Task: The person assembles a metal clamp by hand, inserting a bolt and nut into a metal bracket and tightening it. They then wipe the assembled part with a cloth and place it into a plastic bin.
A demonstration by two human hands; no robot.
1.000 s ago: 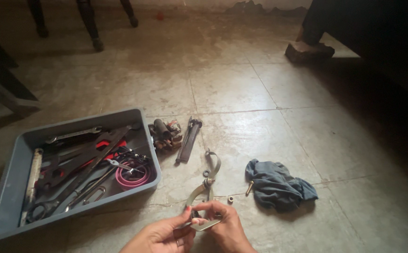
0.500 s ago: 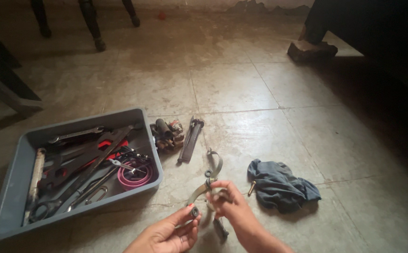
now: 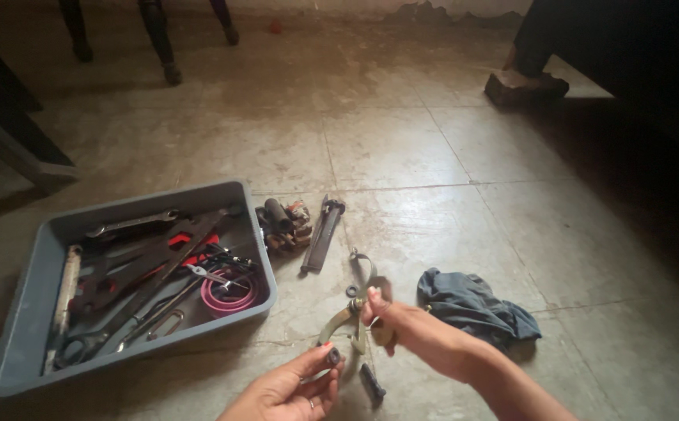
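My right hand (image 3: 402,323) grips a curved metal brake caliper (image 3: 359,300) low over the tiled floor, near the bottom centre of the view. My left hand (image 3: 288,390) lies palm up just below it, pinching a small dark round part (image 3: 332,356) between thumb and fingertips. A short dark bolt-like piece (image 3: 372,383) lies on the floor between the hands. A small dark washer (image 3: 352,291) rests beside the caliper arm.
A grey plastic tray (image 3: 23,335) with wrenches, pliers, scissors and a pink coil sits at the left. A cluster of small parts (image 3: 283,224) and a dark flat tool (image 3: 322,231) lie beside it. A crumpled grey cloth (image 3: 472,304) lies right. Furniture legs stand behind.
My right hand has moved up from beside the left hand and taken hold of the caliper. My left hand has turned palm up with the small dark part.
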